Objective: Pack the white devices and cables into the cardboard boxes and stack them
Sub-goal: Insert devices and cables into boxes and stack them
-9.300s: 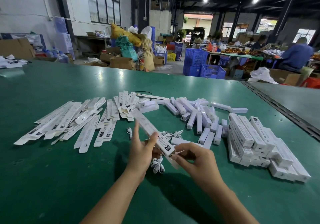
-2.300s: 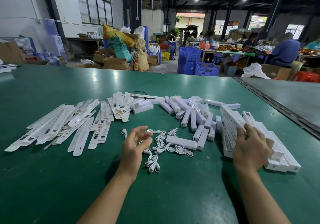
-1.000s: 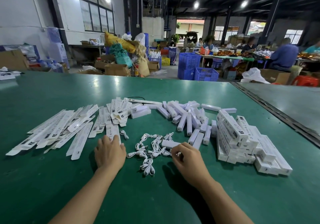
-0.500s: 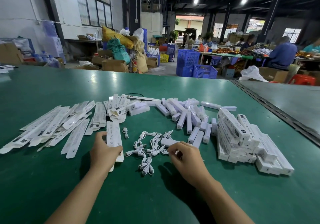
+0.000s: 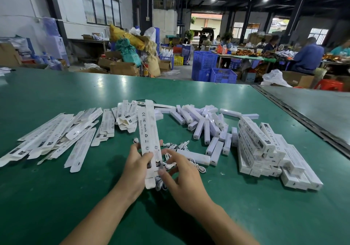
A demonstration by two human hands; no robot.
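My left hand (image 5: 134,166) grips a long flat white box (image 5: 149,140), lifted off the green table (image 5: 56,197) and tilted away from me. My right hand (image 5: 181,176) holds the box's near end, thumb against its edge. Under the hands lie several coiled white cables (image 5: 177,147). One white device (image 5: 193,156) lies just right of my right hand, and a heap of white devices (image 5: 202,123) lies beyond it. Packed boxes (image 5: 265,150) are stacked at the right. Flat unfolded boxes (image 5: 56,138) are spread at the left.
A metal seam (image 5: 303,115) separates this table from a grey table at the right. Beyond the far edge stand blue crates (image 5: 212,68), cardboard cartons and sacks. People sit at a work table in the back right.
My left hand has lifted a flat box from the left pile and brought it to the middle. My right hand left the cables and came onto the box's near end.
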